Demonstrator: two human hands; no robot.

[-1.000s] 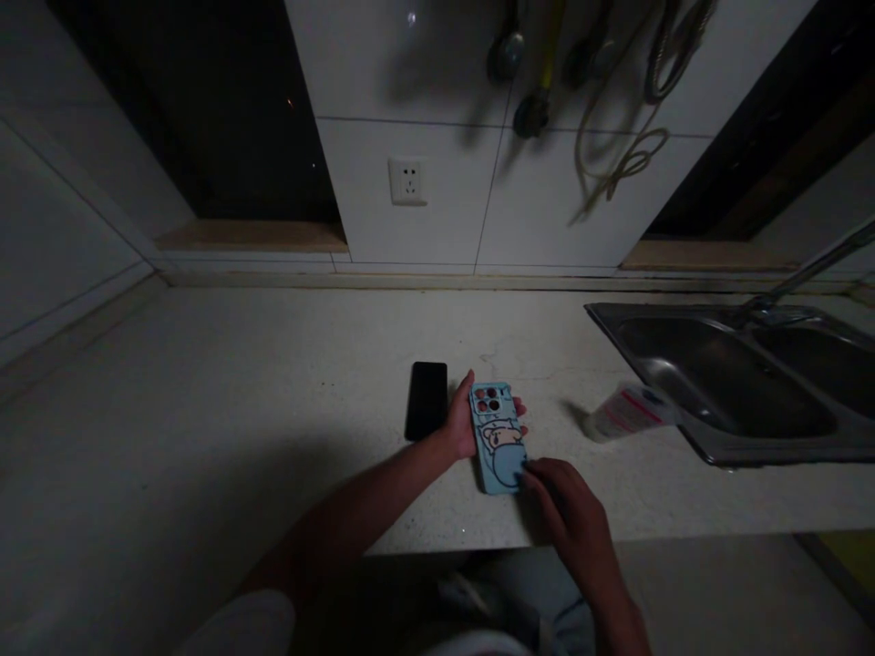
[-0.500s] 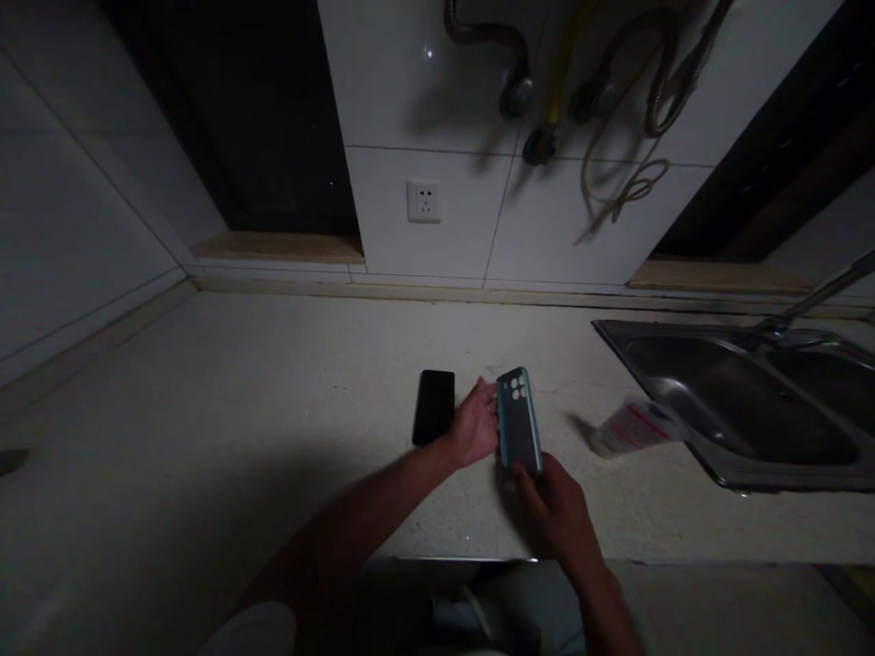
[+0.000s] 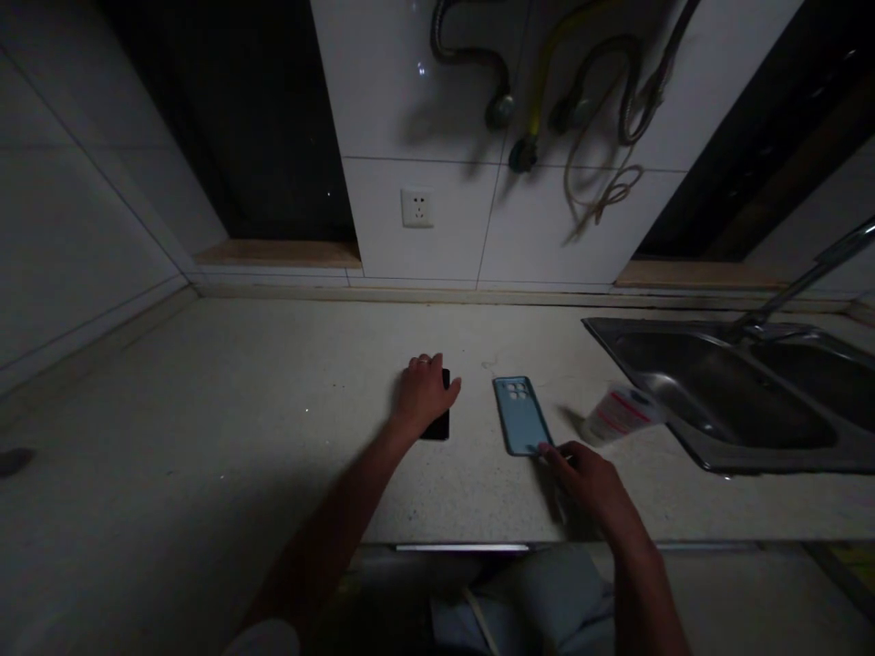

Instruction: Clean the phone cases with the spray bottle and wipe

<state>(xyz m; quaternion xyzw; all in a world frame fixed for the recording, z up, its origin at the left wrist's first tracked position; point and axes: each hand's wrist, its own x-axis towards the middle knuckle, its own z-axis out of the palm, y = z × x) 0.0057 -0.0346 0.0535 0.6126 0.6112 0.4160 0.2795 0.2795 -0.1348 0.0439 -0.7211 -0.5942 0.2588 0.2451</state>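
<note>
A black smartphone (image 3: 441,426) lies flat on the counter, mostly covered from above by my left hand (image 3: 422,392). That hand's thumb sticks out past the phone's right edge, apart from the fingers, which reach over its top left. To the right is a light blue phone case (image 3: 523,424) with several camera holes at its upper end, its inside facing up. My right hand (image 3: 584,474) pinches the case's lower right corner between thumb and fingers. The case rests on the counter or very close to it.
A see-through plastic cup (image 3: 619,415) with red print stands right of the case, near the double steel sink (image 3: 725,456) and its faucet (image 3: 807,282). Behind the counter (image 3: 273,383) are a wall socket (image 3: 416,208) and hanging hoses (image 3: 540,82).
My left hand has left the case's side and moved left over the phone. My right hand has lowered the case towards the counter, its inside now more in view.
</note>
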